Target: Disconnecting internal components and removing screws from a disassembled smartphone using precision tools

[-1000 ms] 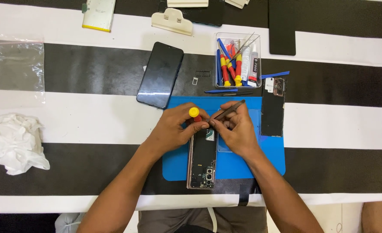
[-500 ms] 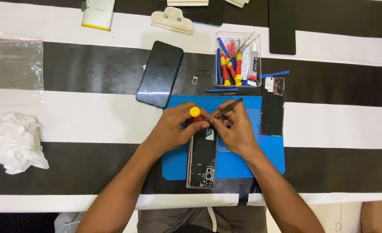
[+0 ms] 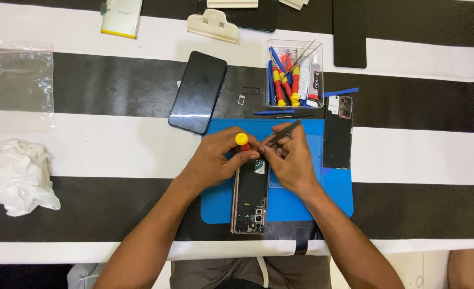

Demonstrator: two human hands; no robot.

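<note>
**Both hands at the top of an opened phone**

The opened phone (image 3: 251, 200) lies upright on the blue mat (image 3: 333, 198), its back off and its insides showing, camera end toward the person. The left hand (image 3: 215, 158) is closed around a screwdriver (image 3: 242, 141) with a yellow cap, held at the phone's top edge. The right hand (image 3: 290, 158) pinches grey tweezers (image 3: 282, 132), whose upper end slants up and to the right. The two hands meet over the phone's top end, fingertips touching or nearly so; the tool tips are hidden under the fingers.

Just right of the hands, a back cover (image 3: 337, 134) lies partly on the mat. A black screen panel (image 3: 198, 92) rests up and to the left of the mat. A clear tool box (image 3: 294, 72) with red and yellow drivers stands above the mat. A crumpled white cloth (image 3: 14, 176) sits far left on the striped table (image 3: 435, 155).
</note>
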